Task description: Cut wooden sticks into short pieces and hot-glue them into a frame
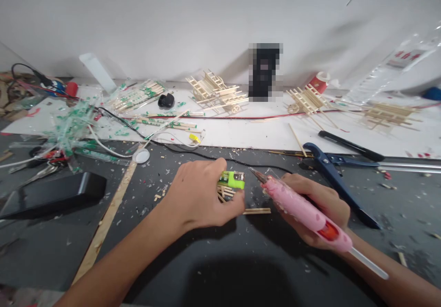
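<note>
Between the fingers and thumb of my left hand (203, 194) is a bright green lighter (234, 180), its metal top pointing right. Below the lighter, small wooden stick pieces (225, 192) show, partly covered by the hand. Two short sticks (257, 211) lie on the dark table just right of my left thumb. My right hand (320, 206) is wrapped round a pink hot glue gun (303, 208). Its dirty nozzle points up and left, a short gap from the lighter, and a clear glue stick (369, 263) sticks out of its rear.
Small wooden carts (220, 91) stand along the white board (220, 135) by the wall. A blue-handled cutter (339, 178) lies on the right. Plastic wrappers (74, 128) pile up at left, near a black box (58, 194). A black cable (179, 151) crosses behind my hands.
</note>
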Motion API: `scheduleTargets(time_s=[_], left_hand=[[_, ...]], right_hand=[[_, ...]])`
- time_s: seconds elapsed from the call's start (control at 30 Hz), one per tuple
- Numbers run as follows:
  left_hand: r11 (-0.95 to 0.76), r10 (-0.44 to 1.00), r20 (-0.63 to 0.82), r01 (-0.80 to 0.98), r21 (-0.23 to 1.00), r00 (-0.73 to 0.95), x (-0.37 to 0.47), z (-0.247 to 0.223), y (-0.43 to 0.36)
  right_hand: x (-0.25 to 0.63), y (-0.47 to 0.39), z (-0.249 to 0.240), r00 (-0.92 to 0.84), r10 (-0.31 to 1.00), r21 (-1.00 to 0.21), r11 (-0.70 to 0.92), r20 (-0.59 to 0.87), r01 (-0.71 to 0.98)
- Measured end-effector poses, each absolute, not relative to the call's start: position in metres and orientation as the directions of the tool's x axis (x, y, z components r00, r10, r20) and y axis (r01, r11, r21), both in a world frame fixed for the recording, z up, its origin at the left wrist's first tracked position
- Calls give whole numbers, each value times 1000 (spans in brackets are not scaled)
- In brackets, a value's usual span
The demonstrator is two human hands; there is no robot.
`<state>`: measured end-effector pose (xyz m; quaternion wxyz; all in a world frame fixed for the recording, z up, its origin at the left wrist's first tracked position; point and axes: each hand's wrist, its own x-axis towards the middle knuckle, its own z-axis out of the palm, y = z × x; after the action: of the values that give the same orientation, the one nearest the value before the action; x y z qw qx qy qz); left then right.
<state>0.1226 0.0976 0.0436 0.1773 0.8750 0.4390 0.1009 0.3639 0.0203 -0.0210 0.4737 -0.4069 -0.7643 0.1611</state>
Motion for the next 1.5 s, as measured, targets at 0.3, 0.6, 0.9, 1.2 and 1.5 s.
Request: scheduleTargets(time_s=[0.3, 0.6, 0.9, 1.2, 1.5], left_hand=[[-535, 802, 54, 674, 509, 595, 119, 38, 101], [-514, 830, 18, 753, 411, 557, 116, 40, 99], [-220, 975, 84, 952, 212, 206, 17, 39, 118], [-444, 848, 412, 872, 208, 333, 4, 35, 113], [-771, 607, 475, 617, 157, 637, 80, 38, 111]], right_hand=[[357, 23, -20, -239, 755, -609, 641, 611, 467], [356, 23, -19, -233, 750, -588, 640, 619, 495], [355, 22, -12, -235, 778, -592, 605, 583, 533], [360, 25, -11, -222, 780, -559, 586, 585, 586], [371, 36, 1, -301, 759, -546, 634, 578, 548]])
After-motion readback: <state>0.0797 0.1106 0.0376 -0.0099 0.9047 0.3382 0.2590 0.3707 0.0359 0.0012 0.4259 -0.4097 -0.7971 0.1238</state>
